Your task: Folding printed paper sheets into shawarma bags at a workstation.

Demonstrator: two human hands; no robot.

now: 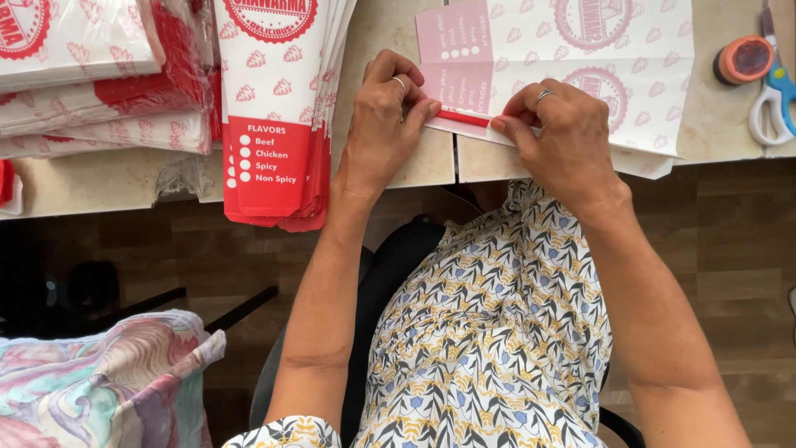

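A white paper sheet with a pale red print point(630, 75) lies flat on the table point(398, 166) at its near edge. A flap with a red strip along it point(464, 117) is folded over the sheet's near side. My left hand point(383, 116) presses the flap's left end with its fingertips. My right hand point(564, 133) pinches and presses the same fold a little to the right. Both hands wear a ring. The fold's middle shows between them.
A stack of finished red-and-white paper sleeves point(278, 108) hangs over the table edge at left. More wrapped bundles point(99, 75) lie at far left. Scissors with blue handles point(775, 91) and a tape roll point(744, 60) are at right. A patterned cloth bundle point(108, 382) sits below left.
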